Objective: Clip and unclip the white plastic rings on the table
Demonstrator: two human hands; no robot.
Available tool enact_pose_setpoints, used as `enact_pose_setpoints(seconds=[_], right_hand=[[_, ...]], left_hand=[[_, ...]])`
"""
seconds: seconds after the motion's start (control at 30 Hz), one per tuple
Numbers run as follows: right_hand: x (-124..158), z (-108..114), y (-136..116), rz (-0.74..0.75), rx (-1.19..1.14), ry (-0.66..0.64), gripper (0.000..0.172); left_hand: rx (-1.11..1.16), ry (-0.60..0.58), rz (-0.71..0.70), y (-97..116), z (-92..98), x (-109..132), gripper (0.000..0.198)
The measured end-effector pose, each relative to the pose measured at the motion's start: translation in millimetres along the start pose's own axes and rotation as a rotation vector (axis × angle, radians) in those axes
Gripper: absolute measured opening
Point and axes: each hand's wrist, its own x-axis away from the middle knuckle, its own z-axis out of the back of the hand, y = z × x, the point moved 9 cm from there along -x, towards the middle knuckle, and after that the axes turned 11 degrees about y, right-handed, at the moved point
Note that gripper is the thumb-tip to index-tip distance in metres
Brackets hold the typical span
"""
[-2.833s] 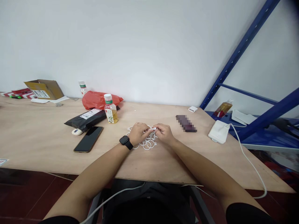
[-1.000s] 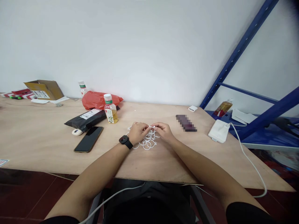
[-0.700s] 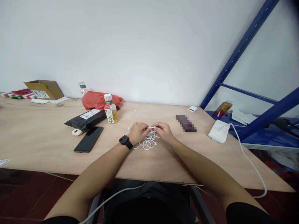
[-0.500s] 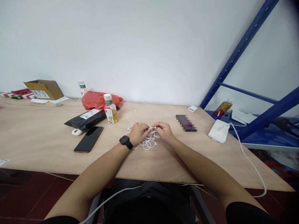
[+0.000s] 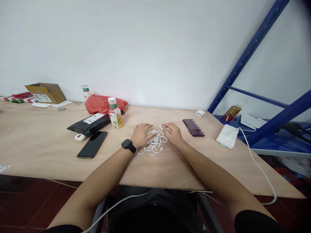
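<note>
A loose pile of thin white plastic rings (image 5: 153, 150), some with small knobs, lies on the table in front of me. My left hand (image 5: 142, 135) is over the pile's left side, fingers and thumb apart, with nothing seen between them. On the right, my right hand (image 5: 173, 133) pinches a white plastic ring (image 5: 161, 127) between thumb and fingers, just beyond the pile. Its far part is hidden by the fingers.
Left of the pile are a phone (image 5: 92, 145), a black parcel (image 5: 89, 124), a drink bottle (image 5: 115, 113) and a red bag (image 5: 102, 103). To the right lie a pixelated dark object (image 5: 193, 127) and a white charger (image 5: 227, 136) with a cable.
My hands have moved apart. The left has let go of the white ring and opened, while the right keeps its pinch on it. More of the pile shows now.
</note>
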Motion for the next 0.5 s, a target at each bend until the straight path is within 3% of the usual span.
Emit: enact_pose_setpoints(seconds=[0.23,0.37,0.5], right_hand=[[10,-31,13,0.153,0.190,-0.290,0.026],[11,-33,13,0.149,0.201,-0.309,0.022],[11,-32,13,0.144,0.201,-0.305,0.024]], left_hand=[[-0.187,-0.254,0.089,-19,-26.9,12,0.070],[-0.191,-0.341,0.084,-21,-38.2,19,0.071],[-0.158,-0.346,0.062,-18,-43.2,20,0.070]])
